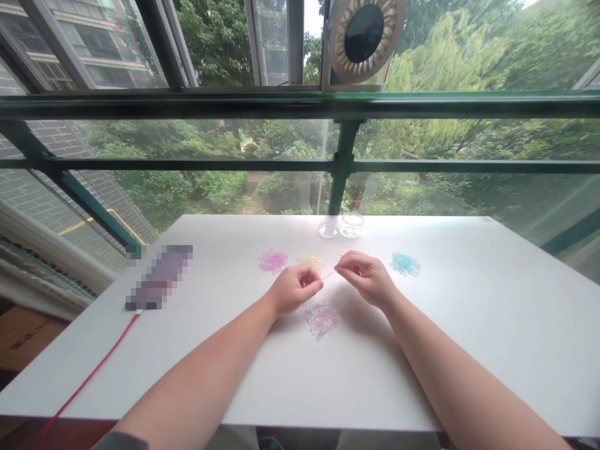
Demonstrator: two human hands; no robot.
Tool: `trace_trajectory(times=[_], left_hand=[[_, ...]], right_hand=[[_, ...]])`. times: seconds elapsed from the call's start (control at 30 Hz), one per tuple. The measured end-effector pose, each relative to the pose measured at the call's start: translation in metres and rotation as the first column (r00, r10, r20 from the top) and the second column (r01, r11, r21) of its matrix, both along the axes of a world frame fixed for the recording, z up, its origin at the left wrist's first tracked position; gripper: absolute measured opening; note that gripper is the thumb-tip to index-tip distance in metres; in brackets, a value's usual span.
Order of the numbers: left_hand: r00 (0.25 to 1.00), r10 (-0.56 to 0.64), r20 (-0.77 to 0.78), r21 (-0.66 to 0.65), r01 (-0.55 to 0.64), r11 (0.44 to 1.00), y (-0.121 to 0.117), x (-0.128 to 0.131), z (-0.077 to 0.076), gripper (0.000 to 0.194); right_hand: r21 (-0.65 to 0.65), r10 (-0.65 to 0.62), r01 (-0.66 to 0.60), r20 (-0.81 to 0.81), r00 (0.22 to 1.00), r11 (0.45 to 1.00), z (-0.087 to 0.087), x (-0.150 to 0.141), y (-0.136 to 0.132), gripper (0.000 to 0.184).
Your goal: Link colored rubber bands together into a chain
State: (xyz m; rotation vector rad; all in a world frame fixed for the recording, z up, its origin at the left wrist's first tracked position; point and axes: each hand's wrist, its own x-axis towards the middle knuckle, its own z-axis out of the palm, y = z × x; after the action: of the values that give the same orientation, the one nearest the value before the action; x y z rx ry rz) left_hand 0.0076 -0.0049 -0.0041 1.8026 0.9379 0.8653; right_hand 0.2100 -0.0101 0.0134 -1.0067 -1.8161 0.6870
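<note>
Between my left hand (296, 289) and my right hand (366, 275) a thin pink band (329, 275) is drawn out in a short line, just above the table. Both hands are closed, each pinching one end between thumb and fingers. Just below them lies a mixed pile of small thin coloured loops (322, 319). Sorted piles lie in a row: purple-pink loops (273, 261) at left, yellow loops (311, 261) behind my left hand, pale pink loops (340, 255) partly hidden by my right hand, and turquoise loops (405, 264) to its right.
A clear round container (351, 225) and a clear lid (327, 231) stand at the far edge of the white table (469, 325). To the left lies a pixelated dark object (159, 278) with a red cable (94, 369). Beyond is a green railing (210, 165).
</note>
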Motion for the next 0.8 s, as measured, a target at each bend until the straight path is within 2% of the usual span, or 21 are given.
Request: trace_trajectory(times=[0.07, 0.17, 0.27, 0.33, 0.47, 0.6, 0.8], left_hand=[[1.0, 0.004, -0.03, 0.016, -0.003, 1.0, 0.0, -0.001, 0.001, 0.018], [0.998, 0.014, -0.057, 0.03, -0.012, 0.999, 0.0, -0.002, 0.003, 0.016], [0.998, 0.019, -0.058, 0.03, -0.017, 0.999, 0.0, -0.002, 0.003, 0.015], [0.998, 0.016, -0.066, 0.027, -0.014, 1.0, 0.0, -0.002, 0.002, 0.015], [0.997, 0.012, -0.075, 0.032, -0.01, 0.999, 0.0, -0.003, 0.0, 0.015], [0.997, 0.012, -0.073, 0.05, -0.008, 0.999, 0.0, -0.003, 0.001, 0.015], [0.996, 0.016, -0.089, 0.06, -0.011, 0.998, -0.001, -0.002, 0.003, 0.015]], right_hand=[[0.008, -0.047, 0.047, -0.007, 0.999, 0.999, 0.0, 0.002, 0.001, 0.013], [0.015, -0.226, 0.226, 0.006, 0.974, 0.974, -0.002, 0.013, 0.008, 0.014], [0.008, -0.43, 0.431, 0.101, 0.897, 0.902, -0.005, 0.032, 0.019, 0.015], [-0.006, -0.502, 0.51, 0.162, 0.849, 0.86, -0.008, 0.044, 0.025, 0.015], [-0.029, -0.51, 0.538, 0.279, 0.814, 0.842, -0.014, 0.055, 0.032, 0.017], [-0.014, -0.473, 0.515, 0.375, 0.797, 0.857, -0.017, 0.054, 0.032, 0.019], [0.001, -0.472, 0.534, 0.47, 0.746, 0.846, -0.015, 0.051, 0.03, 0.024]])
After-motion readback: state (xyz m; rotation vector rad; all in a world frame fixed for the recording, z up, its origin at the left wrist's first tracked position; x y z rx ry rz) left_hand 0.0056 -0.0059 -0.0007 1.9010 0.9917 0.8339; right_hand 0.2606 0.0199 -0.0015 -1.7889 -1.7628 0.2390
